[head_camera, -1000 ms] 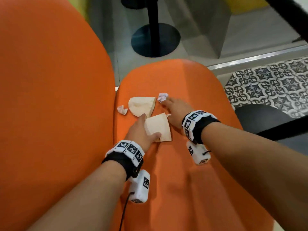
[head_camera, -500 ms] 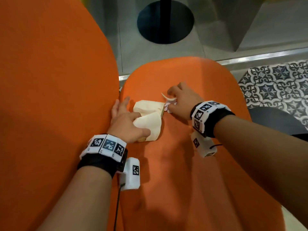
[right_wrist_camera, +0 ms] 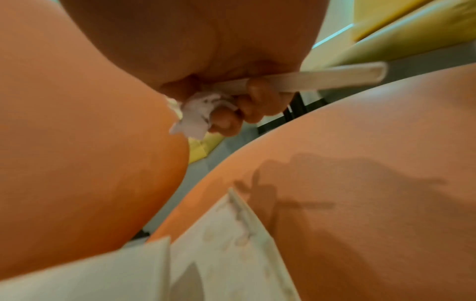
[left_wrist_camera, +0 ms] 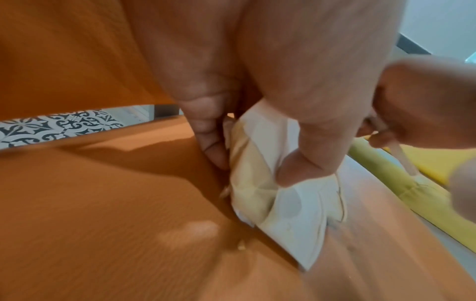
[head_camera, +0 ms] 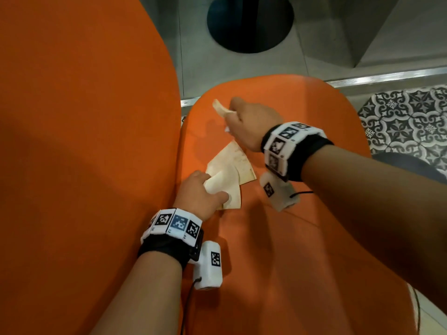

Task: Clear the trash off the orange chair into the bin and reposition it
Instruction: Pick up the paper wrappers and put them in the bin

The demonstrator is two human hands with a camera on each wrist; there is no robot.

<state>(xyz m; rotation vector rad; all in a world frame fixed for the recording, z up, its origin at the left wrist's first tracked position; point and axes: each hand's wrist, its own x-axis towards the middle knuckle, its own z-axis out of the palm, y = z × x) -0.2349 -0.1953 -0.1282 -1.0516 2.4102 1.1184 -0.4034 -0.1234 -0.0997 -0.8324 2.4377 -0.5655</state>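
Observation:
On the orange chair seat [head_camera: 302, 233] lie cream paper wrappers [head_camera: 232, 172]. My left hand [head_camera: 205, 192] grips their near end, thumb and fingers curled round the bunched paper [left_wrist_camera: 260, 173]. My right hand [head_camera: 249, 124] is raised a little above the seat farther back. It holds a flat pale stick [right_wrist_camera: 309, 79] and a crumpled white tissue wad [right_wrist_camera: 198, 114]; the stick's tip [head_camera: 219, 106] pokes out to the left. The wrappers [right_wrist_camera: 219, 254] lie below that hand.
The chair's tall orange backrest [head_camera: 84, 141] fills the left. Beyond the seat are grey floor, a black round table base [head_camera: 249, 20] and a metal floor strip [head_camera: 387, 77]. Patterned tiles [head_camera: 406, 119] lie to the right. No bin is in view.
My right hand lifted off the seat with the stick and tissue. My left hand drew back toward me, bunching the wrappers; the small wad by the backrest is gone from view.

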